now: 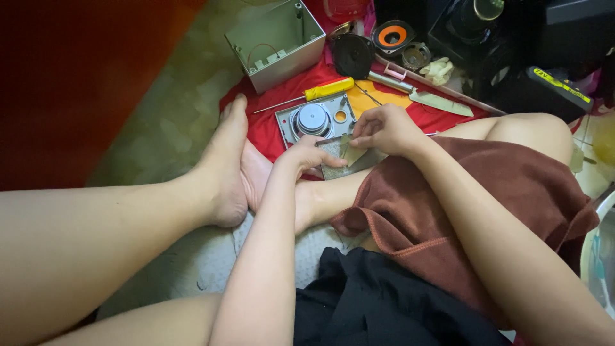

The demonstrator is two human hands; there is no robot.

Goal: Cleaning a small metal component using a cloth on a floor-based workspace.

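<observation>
Head view, looking down past bare legs to the floor. Left hand [312, 156] down on a grey plate [334, 170], fingers [328, 161] bent and pressing its near edge, pinning it in place. Right hand [384, 128] just beside it, fingertips [360, 142] closed in a pinch on a pale flat piece [353, 154] lying on that plate, between the two hands. Looks like fine work at the piece itself, lifting or seating it; cannot tell which from here. Calls for a steady hold from the left and a small, careful pull or push from the right, with the pinch kept tight.

Touching the plate's far edge, a grey panel with a round metal speaker [312, 120], flat on the red cloth [266, 131]. Yellow screwdriver [328, 88] just beyond the panel, well clear of both hands. Open grey box [275, 41] further out, a knife [442, 101] to the right, loose black speaker [352, 55] near it. Brown towel [506, 186] draped over the right thigh.
</observation>
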